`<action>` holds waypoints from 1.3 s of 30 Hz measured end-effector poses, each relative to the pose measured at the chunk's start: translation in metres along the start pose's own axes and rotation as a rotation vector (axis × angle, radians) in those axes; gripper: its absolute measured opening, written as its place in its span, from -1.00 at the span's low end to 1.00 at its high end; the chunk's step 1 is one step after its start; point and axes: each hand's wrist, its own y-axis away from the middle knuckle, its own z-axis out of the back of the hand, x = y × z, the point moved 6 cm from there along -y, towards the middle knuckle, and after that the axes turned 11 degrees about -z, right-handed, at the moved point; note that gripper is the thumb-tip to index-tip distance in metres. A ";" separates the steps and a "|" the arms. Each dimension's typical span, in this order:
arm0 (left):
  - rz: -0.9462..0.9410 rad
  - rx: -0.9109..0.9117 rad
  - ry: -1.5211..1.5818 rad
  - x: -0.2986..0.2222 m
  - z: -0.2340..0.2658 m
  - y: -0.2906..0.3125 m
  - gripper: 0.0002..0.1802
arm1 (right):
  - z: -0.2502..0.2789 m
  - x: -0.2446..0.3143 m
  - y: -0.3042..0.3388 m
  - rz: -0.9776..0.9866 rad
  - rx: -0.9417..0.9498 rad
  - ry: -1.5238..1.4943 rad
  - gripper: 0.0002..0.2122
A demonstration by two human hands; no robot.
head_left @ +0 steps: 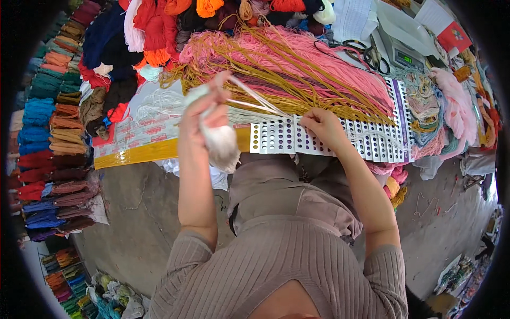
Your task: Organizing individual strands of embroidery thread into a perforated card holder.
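My left hand (204, 114) is raised over the near edge of the table, closed round a skein of white yarn (220, 148) and blurred by motion. Taut white strands (255, 98) run from it to the row of white perforated cards (273, 139). At the upper edge of these cards my right hand (325, 127) is bent with thumb and fingers pinched together, close to where the strands end. What lies between its fingertips is hidden. Long mustard strands (297, 80) and pink yarn (329, 56) spread behind the cards, several of them reaching the card holes.
Black-handled scissors (366, 53) lie at the back right, beside a digital scale (406, 53). Loose pastel yarn (425, 109) sits right of the cards. Coloured skeins (154, 26) pile up at the back left, and a rack of skeins (66, 133) stands far left. Yellow tape (138, 154) lines the table edge.
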 end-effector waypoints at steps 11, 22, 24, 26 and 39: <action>0.231 -0.255 -0.570 0.026 0.090 -0.014 -0.85 | -0.007 0.006 -0.001 0.042 0.007 0.305 -0.71; -0.224 -0.582 -0.678 -0.050 0.116 0.049 -0.55 | -0.012 0.013 0.020 0.137 -0.244 0.071 -0.76; 0.032 -0.368 -0.521 0.026 0.064 0.049 -0.50 | -0.035 0.027 0.039 0.247 -0.144 -0.114 -0.84; 0.102 -0.136 -0.462 0.079 0.026 0.042 -0.48 | -0.066 0.042 0.049 0.315 0.049 -0.330 -0.89; 0.217 -0.199 0.053 0.100 0.000 0.030 -0.45 | -0.050 0.040 0.067 0.093 0.240 -0.816 -0.86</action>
